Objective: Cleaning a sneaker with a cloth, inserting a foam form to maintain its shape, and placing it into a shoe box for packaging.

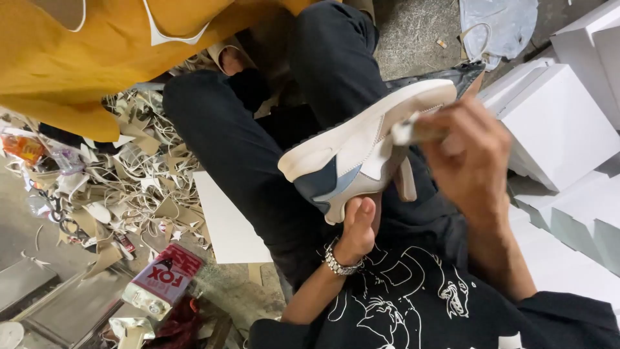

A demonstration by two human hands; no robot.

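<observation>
A person sits on the floor with legs in dark trousers, a shoe across the lap. At far left lies a heap of pale offcuts [139, 187], with a red and white packet [165, 279] nearer and a flat white sheet [226, 223] beside the knee. In the middle, the left hand [356, 227], a metal watch [340, 265] on its wrist, comes up from below and closes around the underside of a cream and grey-blue sneaker [361, 152], which rests tilted, toe pointing left. The upper looks fully assembled and sits on its sole; work on the heel side seems unfinished. The right hand [468, 155], curled tight, presses a small blurred tool [420, 131] against the shoe's heel edge. White boxes [555, 129] are stacked at right.
</observation>
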